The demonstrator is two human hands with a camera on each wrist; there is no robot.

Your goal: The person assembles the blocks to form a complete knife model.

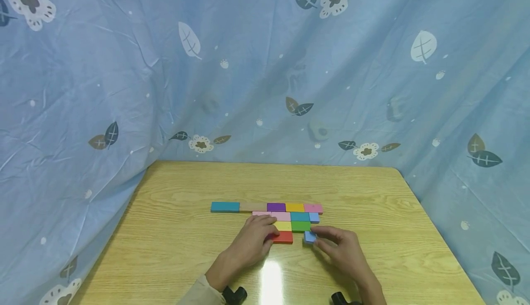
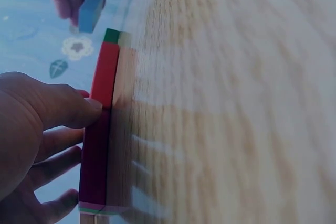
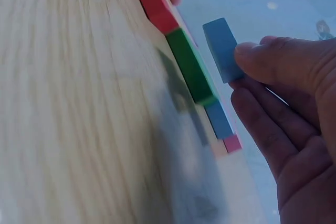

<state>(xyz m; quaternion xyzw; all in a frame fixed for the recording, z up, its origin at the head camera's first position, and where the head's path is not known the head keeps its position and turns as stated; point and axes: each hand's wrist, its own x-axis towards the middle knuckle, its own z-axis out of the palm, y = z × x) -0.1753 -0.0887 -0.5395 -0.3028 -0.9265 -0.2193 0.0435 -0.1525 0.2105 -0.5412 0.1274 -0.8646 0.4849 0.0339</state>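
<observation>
My right hand (image 1: 344, 249) pinches a small blue block (image 1: 309, 237) between thumb and fingers. In the right wrist view this blue block (image 3: 221, 51) is held up off the table, beside the green block (image 3: 190, 67). My left hand (image 1: 254, 239) lies over the left part of the laid-out blocks. Its thumb (image 2: 79, 107) touches the near side where the red block (image 2: 105, 74) meets a dark purple block (image 2: 95, 156). The other fingers reach behind them, hiding some blocks from the head view. A yellow block (image 1: 283, 226) lies just beyond the red one.
Along the far row lie a teal block (image 1: 225, 207), a plain wood block (image 1: 253, 207), a purple one (image 1: 276, 207), an orange one (image 1: 295, 207) and a pink one (image 1: 313, 208). A patterned blue curtain (image 1: 248, 66) hangs behind the wooden table (image 1: 182, 181).
</observation>
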